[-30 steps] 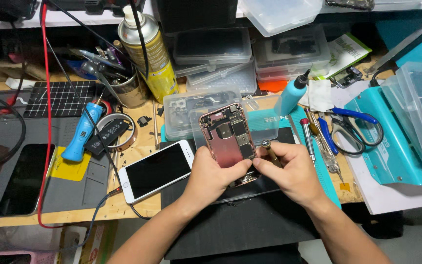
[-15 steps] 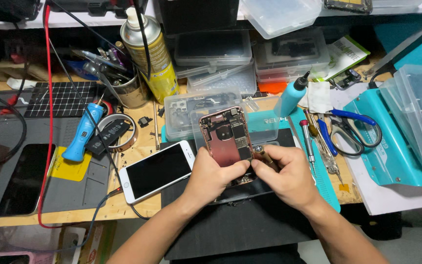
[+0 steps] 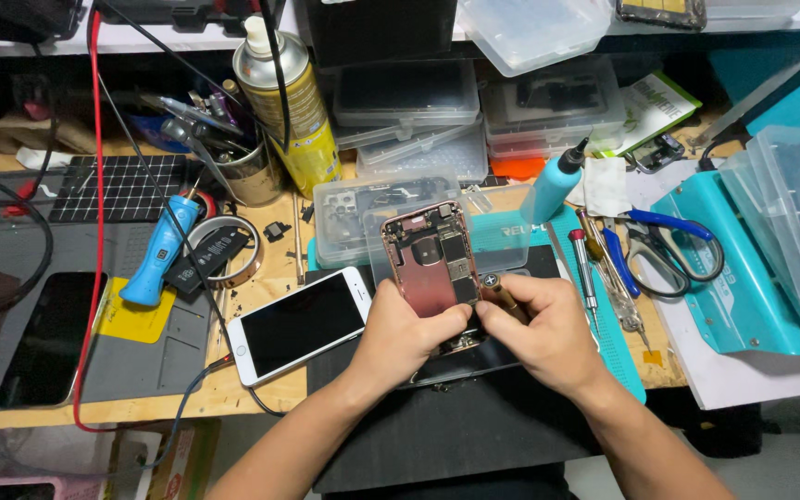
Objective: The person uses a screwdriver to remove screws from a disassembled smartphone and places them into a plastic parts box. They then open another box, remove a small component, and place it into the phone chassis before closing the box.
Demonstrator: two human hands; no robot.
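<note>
A cluttered wooden workbench (image 3: 261, 278) fills the frame, a teal mat (image 3: 604, 306) right of centre. At centre, the left hand (image 3: 409, 333) grasps an opened phone housing (image 3: 428, 264), tilted up with its internals showing. The right hand (image 3: 539, 329) pinches a small screwdriver (image 3: 502, 298) against the housing's right edge. A white smartphone (image 3: 298, 324) lies just left of the hands.

A wooden worktop (image 3: 233, 393) carries a dark mat (image 3: 474, 435) beneath the grip and a teal mat (image 3: 534, 231) behind it. Left of the grip lie a white smartphone (image 3: 300, 324) and a grey repair mat (image 3: 131, 356); to the right, blue-handled scissors (image 3: 664, 245).
</note>
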